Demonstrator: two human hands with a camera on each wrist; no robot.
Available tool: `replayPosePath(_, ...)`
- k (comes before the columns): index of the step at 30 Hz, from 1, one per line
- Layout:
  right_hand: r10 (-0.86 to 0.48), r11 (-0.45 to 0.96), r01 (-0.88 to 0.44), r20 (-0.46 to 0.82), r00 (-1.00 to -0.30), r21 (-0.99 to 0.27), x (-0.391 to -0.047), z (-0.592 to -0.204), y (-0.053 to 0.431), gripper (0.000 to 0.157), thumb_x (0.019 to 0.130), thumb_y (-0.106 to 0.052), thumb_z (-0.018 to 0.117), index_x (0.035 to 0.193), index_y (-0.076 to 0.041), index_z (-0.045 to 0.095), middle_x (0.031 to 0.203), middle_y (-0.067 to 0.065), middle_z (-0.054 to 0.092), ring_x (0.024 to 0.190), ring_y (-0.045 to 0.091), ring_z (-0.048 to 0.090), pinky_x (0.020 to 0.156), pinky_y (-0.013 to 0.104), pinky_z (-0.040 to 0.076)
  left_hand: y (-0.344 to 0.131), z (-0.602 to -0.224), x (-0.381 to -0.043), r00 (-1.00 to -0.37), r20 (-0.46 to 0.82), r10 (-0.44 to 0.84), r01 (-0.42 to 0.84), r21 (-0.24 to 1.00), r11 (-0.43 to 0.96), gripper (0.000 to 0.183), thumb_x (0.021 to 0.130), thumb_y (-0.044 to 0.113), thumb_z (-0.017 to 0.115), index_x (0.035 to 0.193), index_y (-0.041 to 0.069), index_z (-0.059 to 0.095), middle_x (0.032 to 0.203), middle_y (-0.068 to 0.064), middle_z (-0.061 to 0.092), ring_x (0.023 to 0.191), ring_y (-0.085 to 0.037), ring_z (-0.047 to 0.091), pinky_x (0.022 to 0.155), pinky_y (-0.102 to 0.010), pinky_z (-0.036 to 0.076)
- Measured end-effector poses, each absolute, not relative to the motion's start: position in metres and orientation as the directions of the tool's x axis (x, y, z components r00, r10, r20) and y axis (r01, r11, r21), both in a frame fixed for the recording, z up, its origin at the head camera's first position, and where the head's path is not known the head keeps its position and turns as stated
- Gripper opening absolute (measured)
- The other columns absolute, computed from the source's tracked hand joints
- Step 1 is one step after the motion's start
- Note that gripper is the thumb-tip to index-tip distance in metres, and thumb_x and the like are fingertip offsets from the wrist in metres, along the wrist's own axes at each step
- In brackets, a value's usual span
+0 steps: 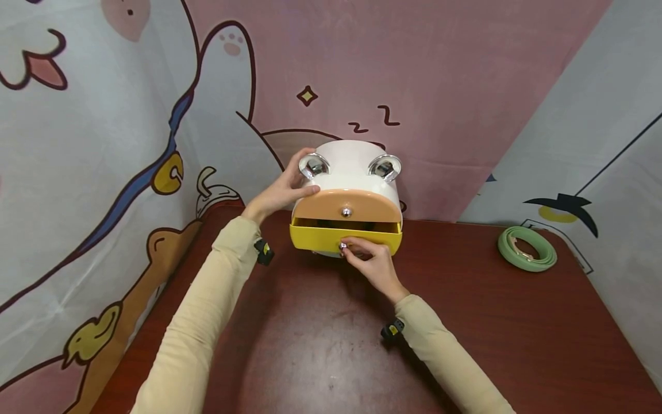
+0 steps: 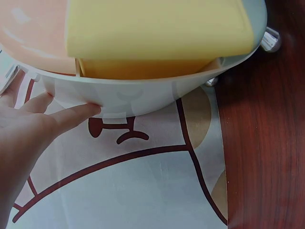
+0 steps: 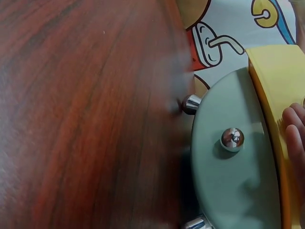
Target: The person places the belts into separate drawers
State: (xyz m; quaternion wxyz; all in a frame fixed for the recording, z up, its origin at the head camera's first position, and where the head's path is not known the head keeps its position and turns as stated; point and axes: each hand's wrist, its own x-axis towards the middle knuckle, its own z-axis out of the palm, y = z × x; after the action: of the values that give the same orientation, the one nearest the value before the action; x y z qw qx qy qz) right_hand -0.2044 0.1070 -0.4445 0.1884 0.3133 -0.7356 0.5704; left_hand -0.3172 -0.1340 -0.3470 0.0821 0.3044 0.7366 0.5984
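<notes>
A small round-sided white cabinet (image 1: 351,161) with silver rings on top stands at the far edge of the table. Its front has an orange drawer (image 1: 333,202), a yellow drawer (image 1: 310,237) pulled partway out, and a grey-green drawer (image 3: 228,181) at the bottom. My right hand (image 1: 376,265) pinches the silver knob (image 1: 343,246) of the yellow drawer between thumb and fingertips. Against the cabinet's left side, my left hand (image 1: 281,187) rests with fingers extended; in the left wrist view the fingertips (image 2: 90,109) touch the white wall. The yellow drawer's inside is mostly hidden in shadow.
A coiled green belt (image 1: 527,248) lies at the right of the dark red table (image 1: 310,345). A printed cloth (image 1: 439,69) hangs right behind the cabinet and along the left side. Short silver feet (image 3: 191,104) hold the cabinet up.
</notes>
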Motion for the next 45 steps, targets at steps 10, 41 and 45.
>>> replayPosePath(10,-0.244,0.147,-0.671,0.63,-0.737,-0.727,-0.215,-0.445,0.108,0.024,0.08,0.014,0.07,0.103,0.011,0.069,0.091,0.021,0.071,0.077,0.033,0.069,0.067,0.026,0.054,-0.134,-0.347,-0.317,-0.79,0.25,0.56,0.346,0.935,0.072,0.076,0.093,0.002,0.061,0.15,0.024,0.015,0.145,-0.011,0.038,0.129,-0.027,0.042,0.1,-0.041,0.039)
replayPosePath(41,-0.279,0.085,-0.614,0.573,-0.771,-0.785,-0.228,-0.443,0.112,0.023,0.083,0.014,0.066,0.106,0.014,0.066,0.09,0.027,0.068,0.071,0.045,0.065,0.064,0.03,0.055,-0.131,-0.327,-0.3,-0.802,0.208,0.559,0.309,0.947,0.091,0.077,0.093,-0.003,0.059,0.15,0.016,0.012,0.149,-0.018,0.031,0.134,-0.031,0.035,0.103,-0.043,0.035)
replayPosePath(45,-0.301,0.036,-0.522,0.489,-0.819,-0.852,-0.231,-0.442,0.114,0.023,0.086,0.011,0.066,0.108,0.014,0.066,0.093,0.027,0.068,0.074,0.048,0.065,0.067,0.032,0.055,-0.134,-0.338,-0.311,-0.803,0.213,0.556,0.314,0.945,0.091,0.079,0.093,-0.001,0.06,0.151,0.019,0.012,0.149,-0.015,0.031,0.133,-0.031,0.036,0.103,-0.045,0.035)
